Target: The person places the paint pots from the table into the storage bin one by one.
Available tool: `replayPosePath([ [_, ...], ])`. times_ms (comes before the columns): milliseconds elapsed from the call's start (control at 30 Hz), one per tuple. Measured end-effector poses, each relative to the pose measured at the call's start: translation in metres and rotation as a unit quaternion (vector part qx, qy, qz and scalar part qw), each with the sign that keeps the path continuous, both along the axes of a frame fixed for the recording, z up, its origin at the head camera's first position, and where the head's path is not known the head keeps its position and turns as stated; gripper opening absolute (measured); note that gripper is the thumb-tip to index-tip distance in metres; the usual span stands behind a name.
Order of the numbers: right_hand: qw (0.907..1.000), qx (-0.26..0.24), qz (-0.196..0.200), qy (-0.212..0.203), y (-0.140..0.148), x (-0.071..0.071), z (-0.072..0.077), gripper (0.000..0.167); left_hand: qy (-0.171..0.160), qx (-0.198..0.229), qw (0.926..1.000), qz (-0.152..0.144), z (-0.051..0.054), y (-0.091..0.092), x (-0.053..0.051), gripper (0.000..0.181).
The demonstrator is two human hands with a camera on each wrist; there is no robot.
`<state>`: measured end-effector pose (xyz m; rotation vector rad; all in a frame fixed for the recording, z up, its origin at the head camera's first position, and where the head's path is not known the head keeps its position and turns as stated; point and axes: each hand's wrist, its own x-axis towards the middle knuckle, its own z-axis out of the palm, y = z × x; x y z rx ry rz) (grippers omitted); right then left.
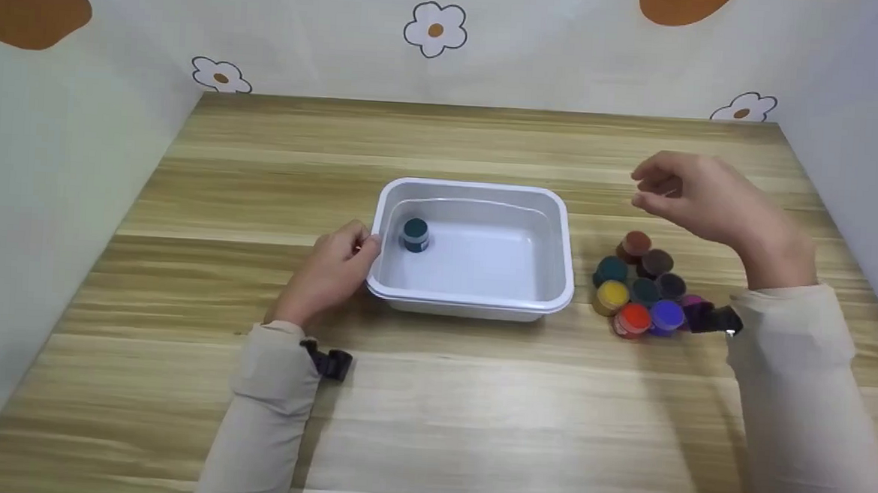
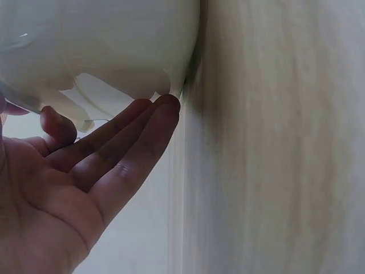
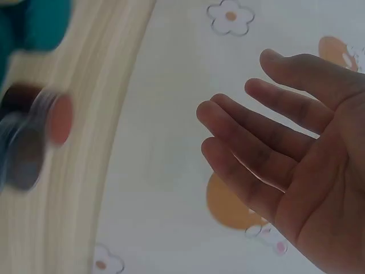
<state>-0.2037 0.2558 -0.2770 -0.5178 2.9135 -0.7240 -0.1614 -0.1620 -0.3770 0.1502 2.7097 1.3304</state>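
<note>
A white plastic basin (image 1: 474, 301) sits mid-table, and a dark teal paint jar (image 1: 415, 235) stands inside it near the left wall. My left hand (image 1: 333, 267) pinches the basin's left rim between thumb and index finger. In the left wrist view, its other fingers (image 2: 134, 154) reach along the basin's outer side (image 2: 114, 40). Over the table at the right, my right hand (image 1: 701, 193) is raised, holding nothing, its fingers loosely bent. Below it stands a cluster of small paint jars, among them a yellow jar (image 1: 611, 297), a red jar (image 1: 633, 319) and a purple-blue jar (image 1: 666, 317).
Also in the cluster are a brown-red jar (image 1: 635, 246) and a magenta jar (image 1: 693, 301), the latter partly hidden by the right wrist's black camera (image 1: 715, 319). Pale patterned walls (image 1: 539, 49) border the wooden table (image 1: 475, 414) at the back and sides.
</note>
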Motion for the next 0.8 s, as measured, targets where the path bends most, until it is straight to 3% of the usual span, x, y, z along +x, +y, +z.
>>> replayPosePath([
  [167,0.9997,0.008,-0.006,-0.021,0.018,0.001,-0.02,0.032,-0.006,-0.006,0.9999,0.005,0.0,-0.002,0.0,0.026],
  [467,0.994,0.018,0.001,-0.108,0.02,-0.005,-0.056,0.033,-0.034,-0.005,0.9994,0.009,-0.001,0.001,0.002,0.028],
  [800,0.9948,0.019,-0.006,-0.1,0.021,-0.006,-0.068,0.026,-0.042,-0.001,0.9991,0.008,-0.001,0.004,0.002,0.031],
])
